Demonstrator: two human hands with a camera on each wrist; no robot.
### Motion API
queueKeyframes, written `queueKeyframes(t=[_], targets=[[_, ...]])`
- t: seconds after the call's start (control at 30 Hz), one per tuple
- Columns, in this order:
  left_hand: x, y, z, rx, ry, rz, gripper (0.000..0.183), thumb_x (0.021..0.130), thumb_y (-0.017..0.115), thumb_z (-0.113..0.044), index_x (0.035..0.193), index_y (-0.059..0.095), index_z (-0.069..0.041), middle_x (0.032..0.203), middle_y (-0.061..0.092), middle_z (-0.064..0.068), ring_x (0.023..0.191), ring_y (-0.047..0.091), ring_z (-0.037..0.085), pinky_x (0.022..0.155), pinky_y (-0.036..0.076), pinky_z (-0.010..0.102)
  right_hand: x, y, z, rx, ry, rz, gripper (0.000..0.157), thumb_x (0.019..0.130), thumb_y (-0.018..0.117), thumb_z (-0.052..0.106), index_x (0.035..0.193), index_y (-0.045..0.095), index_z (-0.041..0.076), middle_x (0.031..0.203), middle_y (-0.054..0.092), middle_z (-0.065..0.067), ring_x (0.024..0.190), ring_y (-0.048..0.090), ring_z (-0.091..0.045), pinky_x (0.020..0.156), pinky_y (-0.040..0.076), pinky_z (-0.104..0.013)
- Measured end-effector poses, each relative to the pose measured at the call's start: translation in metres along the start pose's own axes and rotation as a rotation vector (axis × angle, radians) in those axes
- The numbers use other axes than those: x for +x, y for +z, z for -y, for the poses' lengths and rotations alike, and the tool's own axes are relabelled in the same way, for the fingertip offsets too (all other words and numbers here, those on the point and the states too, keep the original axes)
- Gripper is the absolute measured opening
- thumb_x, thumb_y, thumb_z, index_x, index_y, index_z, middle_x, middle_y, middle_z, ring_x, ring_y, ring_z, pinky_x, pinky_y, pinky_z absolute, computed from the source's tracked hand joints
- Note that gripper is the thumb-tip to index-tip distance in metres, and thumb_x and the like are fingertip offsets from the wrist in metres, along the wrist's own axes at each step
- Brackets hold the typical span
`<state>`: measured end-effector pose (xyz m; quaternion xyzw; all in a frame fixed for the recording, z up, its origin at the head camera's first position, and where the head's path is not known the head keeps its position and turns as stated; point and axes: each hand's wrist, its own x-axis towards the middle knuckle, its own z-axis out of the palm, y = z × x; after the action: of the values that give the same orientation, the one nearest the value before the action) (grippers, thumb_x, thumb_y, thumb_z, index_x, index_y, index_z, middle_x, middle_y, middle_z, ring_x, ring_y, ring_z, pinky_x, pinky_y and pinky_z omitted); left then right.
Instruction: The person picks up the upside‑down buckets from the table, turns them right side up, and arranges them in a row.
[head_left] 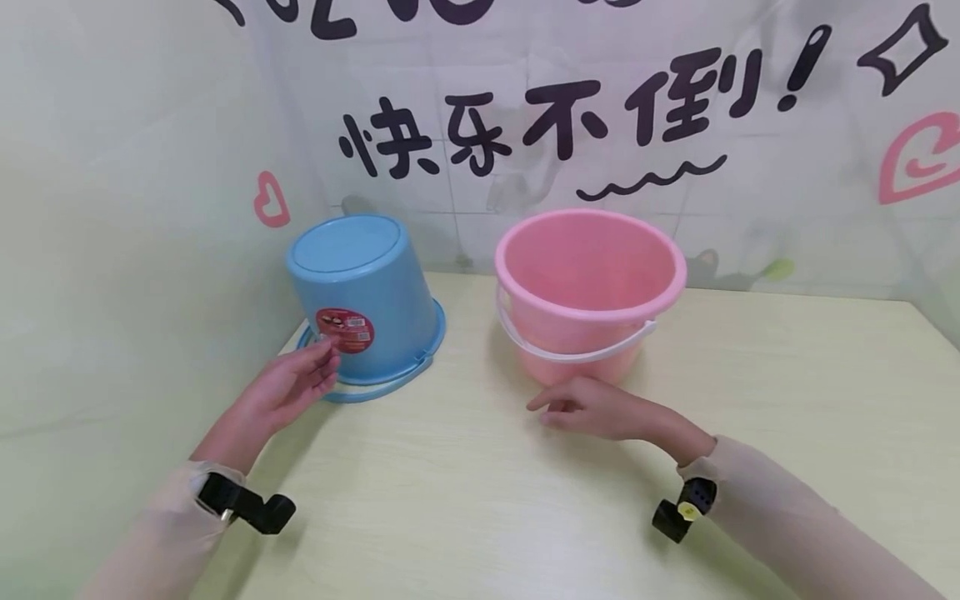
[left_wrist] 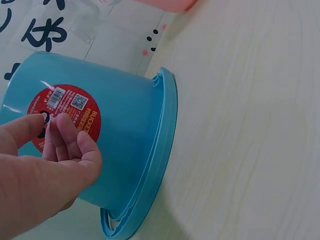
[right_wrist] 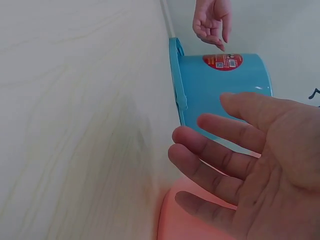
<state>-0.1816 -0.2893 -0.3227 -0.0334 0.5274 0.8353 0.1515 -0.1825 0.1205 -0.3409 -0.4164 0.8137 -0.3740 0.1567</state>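
Note:
A blue bucket (head_left: pixel 390 308) stands upside down at the left, its red round label (left_wrist: pixel 92 112) facing me. My left hand (head_left: pixel 296 385) is in front of that label, fingers loosely bent and fingertips close to it. The label is partly hidden behind the thumb and fingers. To the right, a pink bucket (head_left: pixel 592 258) stands upright, its mouth facing up and its white handle (head_left: pixel 577 357) hanging across the front. Just before its base is my right hand (head_left: pixel 596 408), palm towards the wrist camera, fingers spread and slightly bent, holding nothing.
Both buckets stand on a pale wooden table (head_left: pixel 450 483), towards its back edge. Behind them hangs a white printed cloth (head_left: pixel 480 237) with large black characters. A pale wall (head_left: pixel 150 250) rises close on the left. The blue handle (head_left: pixel 382 390) lies on the table around the bucket's rim.

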Motion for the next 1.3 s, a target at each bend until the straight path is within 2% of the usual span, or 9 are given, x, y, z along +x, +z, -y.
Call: queueKeyframes(t=[0.2,0.43,0.63,0.9,1.0,1.07,1.2,1.3], targets=[[-0.002,-0.011,-0.004,0.012,0.003,-0.037,0.021,0.096,0.047,-0.014,0.094,0.068,-0.012,0.089,0.060,0.000,0.085,0.056,0.011,0.078,0.046,0.023,0.017,0.001,0.005,0.017,-0.025,-0.003,0.028,0.092,0.055,0.013,0.114,0.060,-0.004,0.102,0.065,-0.010,0.087,0.058,-0.012,0.082,0.047,-0.030],[-0.001,-0.021,-0.007,0.040,0.003,-0.076,0.023,0.095,0.049,-0.014,0.090,0.071,-0.014,0.086,0.060,-0.001,0.083,0.056,0.010,0.077,0.047,0.022,0.036,0.003,0.006,0.028,-0.008,-0.016,0.030,0.093,0.055,0.015,0.116,0.059,-0.003,0.107,0.062,-0.011,0.097,0.057,-0.015,0.087,0.045,-0.030],[0.004,-0.028,-0.011,0.098,0.066,-0.115,0.020,0.093,0.053,-0.012,0.086,0.071,-0.014,0.083,0.064,-0.001,0.080,0.059,0.009,0.073,0.048,0.021,0.051,0.007,0.005,0.030,0.007,-0.018,0.031,0.093,0.055,0.017,0.118,0.059,-0.002,0.109,0.062,-0.012,0.098,0.058,-0.015,0.087,0.045,-0.029],[0.008,-0.035,-0.014,0.175,0.054,-0.170,0.013,0.091,0.057,-0.018,0.087,0.070,-0.018,0.086,0.063,-0.003,0.082,0.059,0.008,0.075,0.048,0.020,0.078,0.012,0.007,0.052,0.086,-0.002,0.032,0.093,0.055,0.020,0.119,0.059,0.002,0.109,0.064,-0.010,0.094,0.059,-0.011,0.082,0.046,-0.027],[0.011,-0.040,-0.014,0.226,0.055,-0.186,0.009,0.090,0.058,-0.020,0.093,0.066,-0.018,0.087,0.062,-0.004,0.084,0.059,0.007,0.077,0.048,0.020,0.090,0.012,0.011,0.073,0.124,0.005,0.033,0.094,0.053,0.020,0.121,0.058,0.003,0.108,0.064,-0.011,0.094,0.060,-0.015,0.081,0.047,-0.028],[0.014,-0.043,-0.014,0.269,0.055,-0.195,0.017,0.090,0.058,-0.021,0.105,0.062,-0.013,0.089,0.062,-0.005,0.086,0.059,0.007,0.079,0.047,0.020,0.098,0.011,0.013,0.083,0.160,0.001,0.032,0.094,0.053,0.020,0.122,0.058,0.004,0.108,0.064,-0.010,0.095,0.060,-0.019,0.081,0.047,-0.028],[0.018,-0.048,-0.014,0.449,0.050,-0.212,0.056,0.091,0.056,-0.027,0.135,0.037,0.002,0.092,0.060,-0.009,0.089,0.058,0.004,0.086,0.045,0.021,0.115,0.013,0.017,0.103,0.208,-0.041,0.032,0.094,0.052,0.021,0.121,0.058,0.005,0.105,0.063,-0.012,0.093,0.060,-0.023,0.078,0.047,-0.030],[0.020,-0.050,-0.014,0.604,0.045,-0.222,0.070,0.092,0.053,-0.034,0.139,0.022,0.009,0.105,0.058,-0.004,0.092,0.056,0.001,0.095,0.038,0.029,0.127,0.016,0.020,0.100,0.236,-0.092,0.032,0.094,0.052,0.022,0.121,0.058,0.005,0.103,0.063,-0.012,0.088,0.059,-0.021,0.074,0.048,-0.030]])
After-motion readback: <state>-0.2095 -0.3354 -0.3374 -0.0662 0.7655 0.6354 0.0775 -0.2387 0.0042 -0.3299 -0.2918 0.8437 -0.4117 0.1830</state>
